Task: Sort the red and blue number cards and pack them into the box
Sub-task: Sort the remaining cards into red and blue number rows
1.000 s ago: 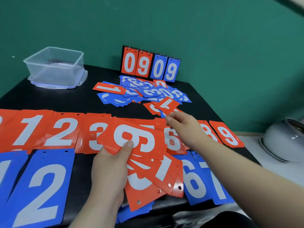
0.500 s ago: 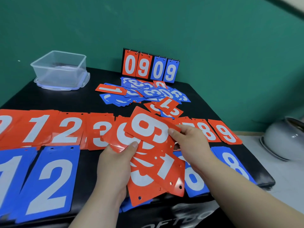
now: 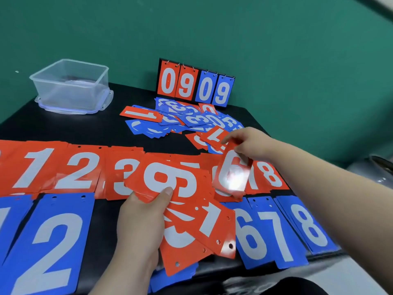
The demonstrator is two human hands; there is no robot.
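My left hand (image 3: 140,222) grips a fanned stack of red number cards (image 3: 187,209), thumb on the top card. My right hand (image 3: 248,143) pinches the top edge of a single red 6 card (image 3: 231,173), held tilted over the red 6 pile. Red piles (image 3: 63,167) numbered 1, 2, 3 and on to 8 lie in a row across the black table. A row of blue piles (image 3: 53,241) lies nearer me, with 6, 7 and 8 at the right. An empty clear plastic box (image 3: 72,86) sits on its lid at the far left.
A loose heap of unsorted red and blue cards (image 3: 187,120) lies at the back centre. Behind it stands a flip scoreboard (image 3: 195,84) reading 09 09 against the green wall. A grey round object (image 3: 374,167) sits off the table's right edge.
My right hand took the red card from the stack in my left hand and carried it right and away, over the red 6 pile. The left hand stayed in place.
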